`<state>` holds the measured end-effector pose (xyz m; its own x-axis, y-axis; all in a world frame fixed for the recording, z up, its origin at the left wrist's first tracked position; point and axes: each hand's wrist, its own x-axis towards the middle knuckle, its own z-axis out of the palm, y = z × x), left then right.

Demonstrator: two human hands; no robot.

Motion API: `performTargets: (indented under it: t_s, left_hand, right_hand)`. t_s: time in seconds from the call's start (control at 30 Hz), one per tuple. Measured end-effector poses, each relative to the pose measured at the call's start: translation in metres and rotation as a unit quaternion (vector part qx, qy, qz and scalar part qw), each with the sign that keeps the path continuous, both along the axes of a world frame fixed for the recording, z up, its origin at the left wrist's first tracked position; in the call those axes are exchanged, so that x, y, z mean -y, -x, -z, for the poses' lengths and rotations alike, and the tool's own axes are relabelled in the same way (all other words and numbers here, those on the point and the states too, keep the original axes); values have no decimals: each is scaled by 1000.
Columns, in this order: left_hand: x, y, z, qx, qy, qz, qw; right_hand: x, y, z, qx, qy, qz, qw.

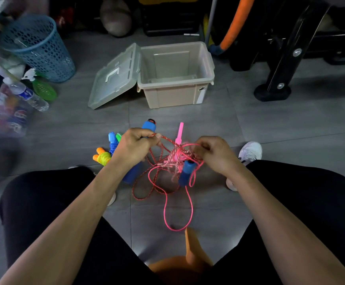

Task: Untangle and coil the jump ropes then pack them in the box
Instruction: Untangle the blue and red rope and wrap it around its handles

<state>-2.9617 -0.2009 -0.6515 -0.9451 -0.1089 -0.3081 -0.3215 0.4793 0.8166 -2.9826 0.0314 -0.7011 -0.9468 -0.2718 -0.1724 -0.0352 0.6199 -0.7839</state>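
A tangle of jump ropes hangs between my hands above the floor: a red speckled cord and a plain pink cord that loops down low. My left hand is shut on a blue handle and the red cord. My right hand pinches the knot. A second blue handle dangles from the tangle, and a pink handle sticks up behind it. The open beige box stands on the floor beyond, with nothing inside.
Coiled ropes lie left of my hands: yellow with orange handles and blue. The box's clear lid hangs open to its left. A blue mesh basket, a water bottle and black exercise equipment surround the floor space.
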Motion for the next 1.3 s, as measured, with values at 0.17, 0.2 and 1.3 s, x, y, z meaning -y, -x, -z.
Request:
performTargets:
  t_s: [0.17, 0.2, 1.3]
  left_hand:
    - [-1, 1, 10, 24, 41, -19, 999]
    - [0, 1, 10, 24, 43, -20, 999]
    - [12, -19, -1, -40, 16, 31, 999]
  right_hand:
    - [-1, 1, -3, 47, 10, 74, 996]
    - [0, 1, -4, 50, -4, 83, 995]
    - [48, -26, 14, 20, 19, -69, 997]
